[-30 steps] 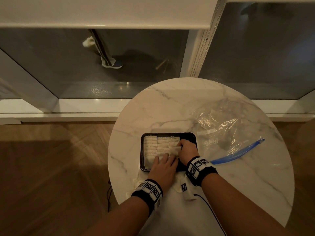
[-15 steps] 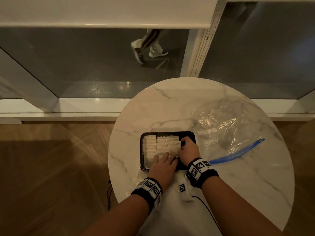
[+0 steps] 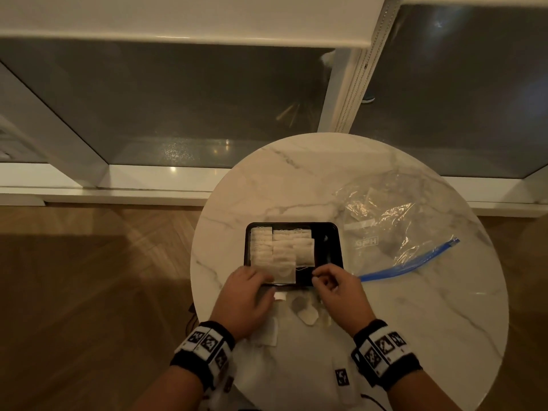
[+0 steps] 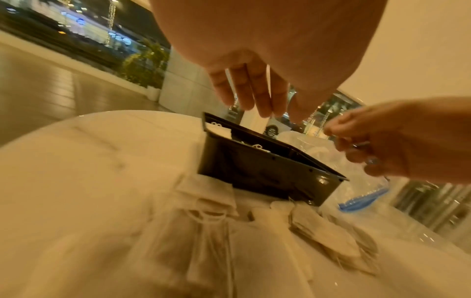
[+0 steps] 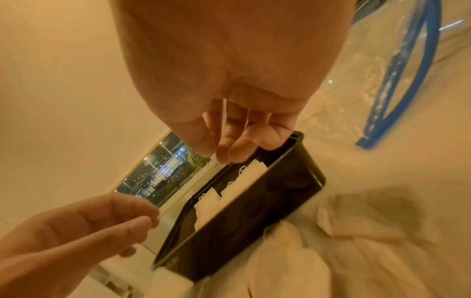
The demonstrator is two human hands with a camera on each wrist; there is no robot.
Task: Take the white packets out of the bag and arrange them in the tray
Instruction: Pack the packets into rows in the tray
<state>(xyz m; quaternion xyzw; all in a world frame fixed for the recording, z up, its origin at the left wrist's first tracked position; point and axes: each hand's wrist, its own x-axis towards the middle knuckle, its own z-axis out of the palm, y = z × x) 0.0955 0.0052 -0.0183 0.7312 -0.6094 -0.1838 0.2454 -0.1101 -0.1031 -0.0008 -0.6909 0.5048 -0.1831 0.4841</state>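
Observation:
The black tray (image 3: 338,247) sits mid-table and holds several white packets (image 3: 278,247) laid in rows on its left and middle; its right strip is bare. One packet (image 3: 284,274) lies over the near rim. My left hand (image 3: 261,277) hovers at the tray's near-left corner with relaxed, nearly straight fingers (image 4: 262,104), holding nothing. At the near-right corner my right hand (image 3: 315,277) has loosely curled fingers (image 5: 237,155), and I see nothing between them. The clear bag (image 3: 394,221) with its blue zip (image 3: 409,262) lies flat to the right.
Several loose white packets (image 3: 307,315) lie on the marble table (image 3: 430,307) between the tray and the near edge, below both wrists (image 4: 209,197). The round table stands close to a glass window wall (image 3: 178,108). Wooden floor lies on the left.
Both hands have drawn back from inside the tray to its near edge, uncovering the packets. The right hand has let go of the packet it was setting down.

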